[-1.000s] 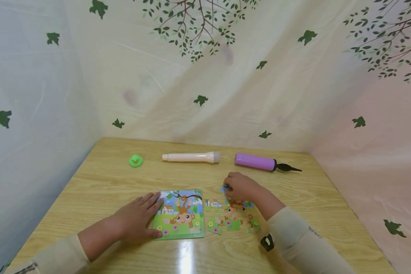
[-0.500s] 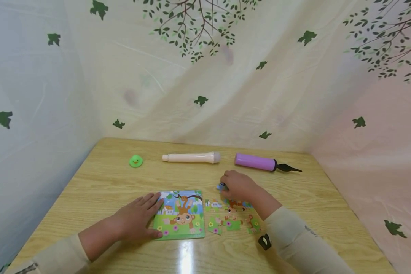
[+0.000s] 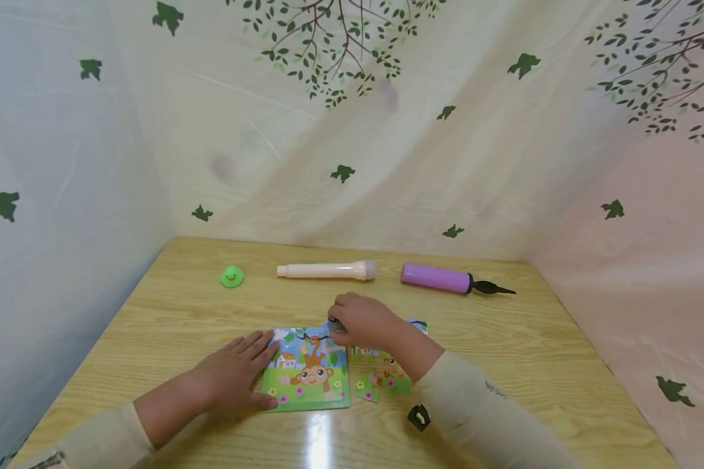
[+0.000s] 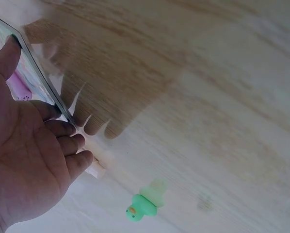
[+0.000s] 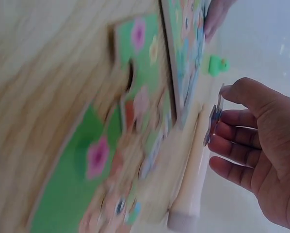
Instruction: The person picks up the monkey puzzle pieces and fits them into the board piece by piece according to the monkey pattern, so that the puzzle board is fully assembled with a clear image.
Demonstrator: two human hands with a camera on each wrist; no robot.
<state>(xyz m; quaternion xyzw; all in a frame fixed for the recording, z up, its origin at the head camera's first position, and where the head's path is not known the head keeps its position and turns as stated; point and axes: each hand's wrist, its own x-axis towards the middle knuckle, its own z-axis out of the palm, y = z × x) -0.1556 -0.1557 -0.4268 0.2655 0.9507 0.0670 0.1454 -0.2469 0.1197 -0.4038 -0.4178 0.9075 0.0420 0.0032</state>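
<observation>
In the head view, a square puzzle board (image 3: 283, 398) with a monkey picture lies on the table. My left hand (image 3: 229, 378) rests flat at its left side, fingers extended over the edge; in the left wrist view the thumb and fingertips touch the board's rim. My right hand (image 3: 366, 320) is over the board's top right corner. Between its thumb and fingers it pinches a puzzle piece (image 5: 213, 119), seen nearly edge-on in the right wrist view. Several loose puzzle pieces (image 3: 397, 385) lie right of the board, partly covered by the right forearm.
Along the back of the wooden table (image 3: 182, 312) are a green toy duck (image 3: 231, 277), a pale microphone-shaped stick (image 3: 325, 270) and a purple hand pump (image 3: 437, 277) with a black nozzle. A leaf-patterned cloth (image 3: 270, 195) hangs behind. A dark strap (image 3: 419, 417) hangs near the right sleeve.
My right hand has moved left with the puzzle piece, from above the loose pieces to the board's top right corner. The left hand has stayed in place.
</observation>
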